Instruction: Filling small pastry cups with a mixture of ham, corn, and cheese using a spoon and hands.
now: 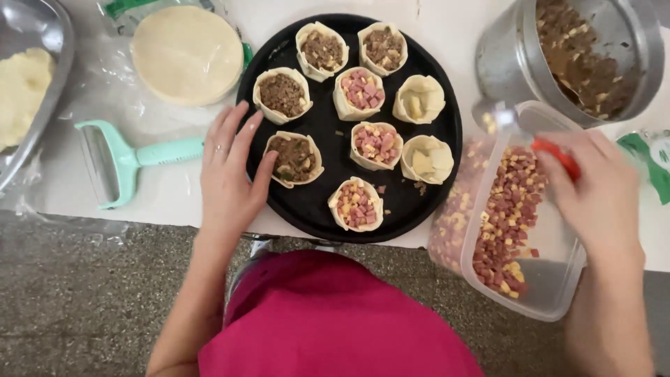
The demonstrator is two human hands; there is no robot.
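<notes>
Nine pastry cups [358, 93] sit on the round black tray [317, 209] at the centre of the frame. I see my left hand [229, 174] lying flat, palm down, on the tray's left rim, fingers [241, 126] apart, thumb touching the meat-filled cup [294, 158] at lower left. My right hand [597, 192], at the right, reaches into the clear plastic tub [551, 293] of diced ham and cheese, fingers closed around a red-handled spoon [558, 157]. A mint green cutter [118, 162] lies on the bench [167, 199] at the left.
</notes>
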